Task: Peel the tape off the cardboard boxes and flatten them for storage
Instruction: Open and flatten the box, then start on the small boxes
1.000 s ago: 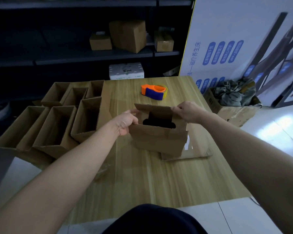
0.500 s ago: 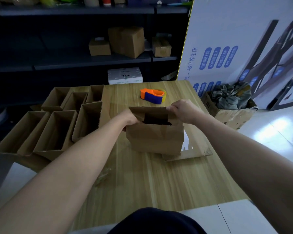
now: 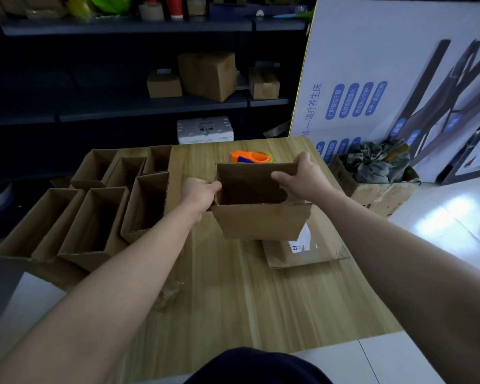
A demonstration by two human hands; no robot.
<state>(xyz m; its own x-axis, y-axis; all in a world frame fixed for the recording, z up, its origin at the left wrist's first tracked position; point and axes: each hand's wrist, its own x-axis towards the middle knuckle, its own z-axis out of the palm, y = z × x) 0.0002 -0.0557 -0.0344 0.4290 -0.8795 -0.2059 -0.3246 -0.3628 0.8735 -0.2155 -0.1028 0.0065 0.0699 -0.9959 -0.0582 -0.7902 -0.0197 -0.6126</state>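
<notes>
An open brown cardboard box stands at the middle of the wooden table, its mouth facing up and toward me. My left hand grips its left wall. My right hand grips the far right top edge, thumb inside. A near flap hangs down in front. Under the box's right side lies a flattened box with a white label and shiny tape. A crumpled strip of clear tape lies on the table near my left forearm.
Several opened empty boxes lie in rows on the table's left side. An orange and blue tape dispenser sits behind the held box. A floor carton holding cloth stands right of the table. Shelves with boxes stand behind.
The box's mouth has been spread wider and turned toward me. My right hand moved up to the far top edge; the left hand stayed on the left wall.
</notes>
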